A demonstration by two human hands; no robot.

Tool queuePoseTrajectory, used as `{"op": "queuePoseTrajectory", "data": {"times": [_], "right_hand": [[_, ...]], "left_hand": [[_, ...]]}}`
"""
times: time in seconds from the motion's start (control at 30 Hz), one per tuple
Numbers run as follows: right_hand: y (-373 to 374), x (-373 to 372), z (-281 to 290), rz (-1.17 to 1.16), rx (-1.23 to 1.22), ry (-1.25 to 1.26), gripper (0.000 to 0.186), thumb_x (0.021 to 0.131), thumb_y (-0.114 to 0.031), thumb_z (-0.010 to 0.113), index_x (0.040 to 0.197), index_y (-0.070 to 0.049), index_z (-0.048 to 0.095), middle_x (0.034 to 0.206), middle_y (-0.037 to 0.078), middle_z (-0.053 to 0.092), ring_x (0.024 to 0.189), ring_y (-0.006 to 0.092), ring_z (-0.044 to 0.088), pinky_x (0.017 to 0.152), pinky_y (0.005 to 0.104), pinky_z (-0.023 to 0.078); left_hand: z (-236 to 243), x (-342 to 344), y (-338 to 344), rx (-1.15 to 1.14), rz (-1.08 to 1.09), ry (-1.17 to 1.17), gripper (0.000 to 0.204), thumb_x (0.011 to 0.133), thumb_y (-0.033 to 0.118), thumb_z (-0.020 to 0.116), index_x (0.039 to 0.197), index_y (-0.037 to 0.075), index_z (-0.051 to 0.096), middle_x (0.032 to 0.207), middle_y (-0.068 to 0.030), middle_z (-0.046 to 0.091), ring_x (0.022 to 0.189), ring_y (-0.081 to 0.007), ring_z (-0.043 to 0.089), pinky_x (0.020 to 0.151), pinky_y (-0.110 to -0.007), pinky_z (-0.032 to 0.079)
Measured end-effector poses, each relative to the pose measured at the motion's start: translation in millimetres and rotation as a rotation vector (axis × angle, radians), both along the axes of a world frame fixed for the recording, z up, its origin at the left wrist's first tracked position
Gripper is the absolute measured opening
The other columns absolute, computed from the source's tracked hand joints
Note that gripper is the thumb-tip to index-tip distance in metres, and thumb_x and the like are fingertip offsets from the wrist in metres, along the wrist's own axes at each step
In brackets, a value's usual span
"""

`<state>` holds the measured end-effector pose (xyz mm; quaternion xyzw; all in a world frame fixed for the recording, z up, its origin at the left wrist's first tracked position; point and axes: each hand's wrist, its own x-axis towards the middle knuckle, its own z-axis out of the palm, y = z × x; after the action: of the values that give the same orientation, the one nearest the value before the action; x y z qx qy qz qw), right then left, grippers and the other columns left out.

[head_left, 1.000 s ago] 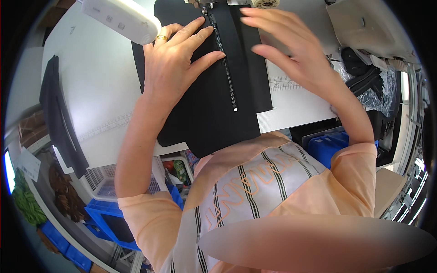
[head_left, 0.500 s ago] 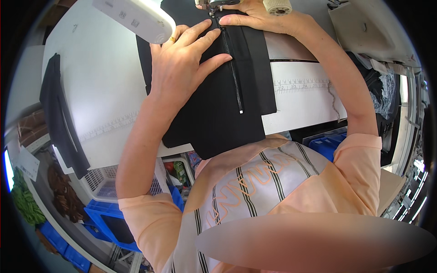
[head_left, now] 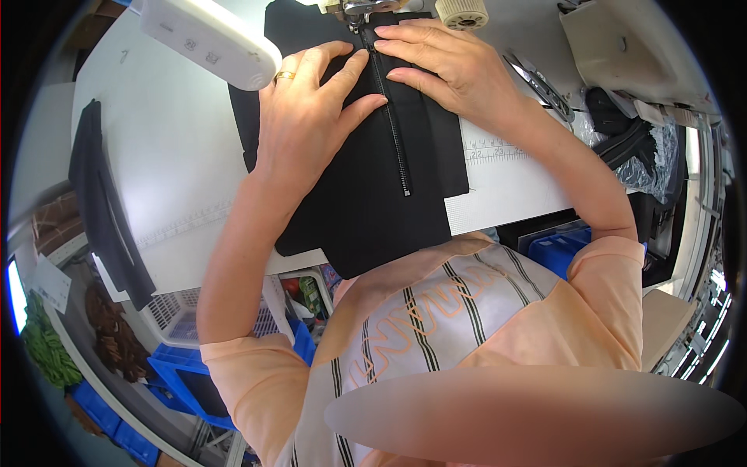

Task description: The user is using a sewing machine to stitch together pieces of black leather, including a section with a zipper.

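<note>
Black fabric (head_left: pixel 342 210) lies flat under the sewing machine's presser foot (head_left: pixel 355 23) and hangs over the table's near edge. A metal-toothed zipper (head_left: pixel 396 138) runs down it from the foot toward me. Left of the zipper, my left hand (head_left: pixel 307 109) rests flat on the fabric, fingers spread, index fingertip touching beside the teeth. Across the zipper my right hand (head_left: pixel 451 70) lies on the fabric with stretched fingers, its fingertips close to the foot. Neither hand grips anything; both are open.
A white machine lamp or arm (head_left: pixel 210 39) reaches in at upper left, and a handwheel knob (head_left: pixel 461 12) sits at the top. Scissors (head_left: pixel 541 82) lie right of my right wrist. A dark fabric strip (head_left: pixel 97 194) hangs off the left table edge above a white basket (head_left: pixel 175 311).
My right hand has come back from behind the foot and now lies flat beside the zipper. Scissors have come into sight beside it. My left hand has barely shifted.
</note>
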<state>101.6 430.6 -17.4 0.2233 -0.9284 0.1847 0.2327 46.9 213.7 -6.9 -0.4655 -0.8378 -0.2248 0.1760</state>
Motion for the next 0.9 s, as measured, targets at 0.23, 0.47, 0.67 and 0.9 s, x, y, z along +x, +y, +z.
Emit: {"op": "queuePoseTrajectory", "data": {"times": [0.23, 0.47, 0.67, 0.9], "right_hand": [[-2, 3, 1, -0.017, 0.056, 0.019, 0.030, 0.088, -0.030, 0.067, 0.110, -0.011, 0.070, 0.118, 0.001, 0.067, 0.105, 0.0187, 0.062, 0.089, 0.0303, 0.051], [-2, 3, 1, -0.023, 0.111, 0.088, 0.031, 0.087, -0.031, 0.067, 0.111, -0.012, 0.070, 0.118, -0.001, 0.066, 0.103, 0.0164, 0.062, 0.085, 0.0286, 0.052], [-3, 6, 4, -0.020, 0.099, 0.027, 0.035, 0.086, -0.033, 0.068, 0.114, -0.012, 0.068, 0.120, -0.001, 0.065, 0.104, 0.0167, 0.060, 0.085, 0.0286, 0.052], [0, -1, 1, -0.015, 0.095, 0.040, 0.035, 0.087, -0.033, 0.067, 0.115, -0.012, 0.068, 0.121, -0.001, 0.065, 0.105, 0.0189, 0.060, 0.087, 0.0311, 0.052]], "left_hand": [[-9, 0, -2, 0.099, -0.060, -0.009, 0.034, 0.074, 0.028, 0.080, 0.103, 0.011, 0.073, 0.109, -0.0034, 0.068, 0.095, -0.0208, 0.062, 0.077, -0.034, 0.044], [-2, 4, -3, 0.021, -0.038, -0.002, 0.040, 0.073, 0.037, 0.079, 0.106, 0.014, 0.073, 0.112, -0.0032, 0.065, 0.098, -0.0215, 0.061, 0.082, -0.036, 0.042], [-2, 7, -8, -0.057, -0.025, 0.012, 0.050, 0.073, 0.047, 0.076, 0.113, 0.017, 0.070, 0.120, -0.0032, 0.063, 0.108, -0.0233, 0.057, 0.084, -0.040, 0.040], [1, 1, -3, -0.032, -0.040, -0.001, 0.049, 0.072, 0.046, 0.077, 0.109, 0.015, 0.072, 0.119, -0.0041, 0.065, 0.103, -0.0238, 0.060, 0.078, -0.037, 0.047]]}}
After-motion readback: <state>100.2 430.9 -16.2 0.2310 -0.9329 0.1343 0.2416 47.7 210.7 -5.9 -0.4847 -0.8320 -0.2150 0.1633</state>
